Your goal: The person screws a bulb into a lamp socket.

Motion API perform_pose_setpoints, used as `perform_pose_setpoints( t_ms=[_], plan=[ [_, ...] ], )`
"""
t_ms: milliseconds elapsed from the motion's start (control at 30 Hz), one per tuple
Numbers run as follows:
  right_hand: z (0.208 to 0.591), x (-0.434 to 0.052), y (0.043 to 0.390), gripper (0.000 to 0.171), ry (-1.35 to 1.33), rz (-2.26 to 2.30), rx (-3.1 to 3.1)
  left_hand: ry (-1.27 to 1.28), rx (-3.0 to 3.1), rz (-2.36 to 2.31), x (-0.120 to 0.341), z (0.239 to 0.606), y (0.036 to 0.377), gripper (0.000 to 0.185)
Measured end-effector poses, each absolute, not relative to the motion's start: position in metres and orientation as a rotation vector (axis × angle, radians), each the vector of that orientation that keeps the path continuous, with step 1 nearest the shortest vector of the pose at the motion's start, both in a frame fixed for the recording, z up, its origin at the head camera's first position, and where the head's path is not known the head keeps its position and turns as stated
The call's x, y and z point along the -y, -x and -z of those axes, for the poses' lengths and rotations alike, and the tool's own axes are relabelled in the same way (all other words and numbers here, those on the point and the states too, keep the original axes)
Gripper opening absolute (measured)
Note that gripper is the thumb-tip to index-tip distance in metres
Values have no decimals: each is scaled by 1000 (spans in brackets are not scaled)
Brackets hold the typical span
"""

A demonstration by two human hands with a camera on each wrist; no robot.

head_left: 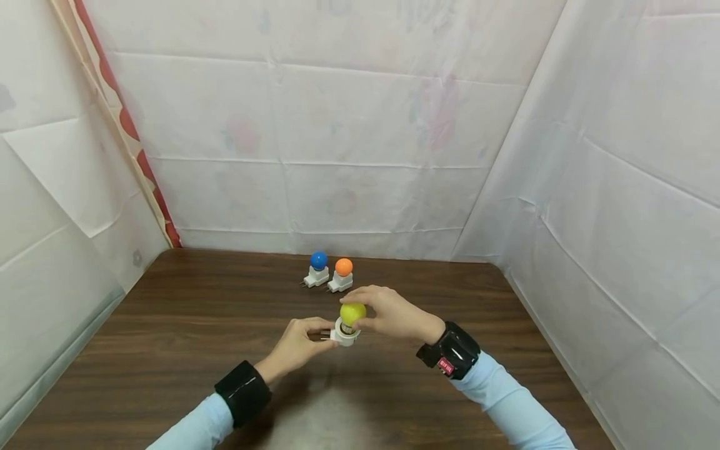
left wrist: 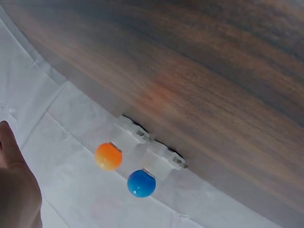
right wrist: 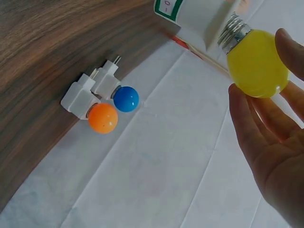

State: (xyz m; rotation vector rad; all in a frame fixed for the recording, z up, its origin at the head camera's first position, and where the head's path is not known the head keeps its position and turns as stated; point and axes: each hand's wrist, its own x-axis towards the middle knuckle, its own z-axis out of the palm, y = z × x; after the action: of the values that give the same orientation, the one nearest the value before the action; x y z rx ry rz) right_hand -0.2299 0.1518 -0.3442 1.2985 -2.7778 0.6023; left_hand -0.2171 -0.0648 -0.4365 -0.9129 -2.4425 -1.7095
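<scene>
A yellow light bulb (right wrist: 259, 64) is held by its globe between the thumb and fingers of my right hand (head_left: 396, 312). Its metal screw base (right wrist: 234, 32) points at the opening of a white plug-in lamp socket (head_left: 345, 337). In the head view the base is at the socket's mouth; how deep it sits cannot be told. My left hand (head_left: 300, 342) pinches the socket from the left, near its prongs, above the table. Only part of that hand (left wrist: 18, 190) shows in the left wrist view, and what it holds is out of that frame.
Behind the hands, a blue bulb (head_left: 319, 260) and an orange bulb (head_left: 344, 267) stand side by side, each in a white plug-in socket, on the dark wooden table (head_left: 169, 325). White sheeting (head_left: 349, 125) hangs behind the table and along both sides.
</scene>
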Motion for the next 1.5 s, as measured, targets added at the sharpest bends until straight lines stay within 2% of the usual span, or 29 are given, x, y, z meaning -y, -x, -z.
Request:
perform_pose_setpoints(
  t_ms=[500, 867, 1067, 1233, 1333, 1500],
  plan=[
    [353, -149, 234, 47, -1374, -403, 2741, 886, 2453, 1753, 64, 438, 220, 27],
    [356, -148, 238, 50, -1296, -499, 2803, 843, 2465, 1740, 67, 466, 241, 30],
    [358, -153, 245, 54, -1272, -748, 2822, 837, 2475, 1765, 69, 466, 243, 33],
    [364, -161, 251, 48, -1238, -1117, 2823, 817, 2514, 1782, 68, 462, 242, 32],
    [368, -162, 252, 45, -1268, -1212, 2828, 827, 2522, 1785, 67, 451, 235, 30],
    [371, -159, 252, 44, -1295, -1287, 2824, 878, 2467, 1781, 68, 456, 238, 30]
  ],
)
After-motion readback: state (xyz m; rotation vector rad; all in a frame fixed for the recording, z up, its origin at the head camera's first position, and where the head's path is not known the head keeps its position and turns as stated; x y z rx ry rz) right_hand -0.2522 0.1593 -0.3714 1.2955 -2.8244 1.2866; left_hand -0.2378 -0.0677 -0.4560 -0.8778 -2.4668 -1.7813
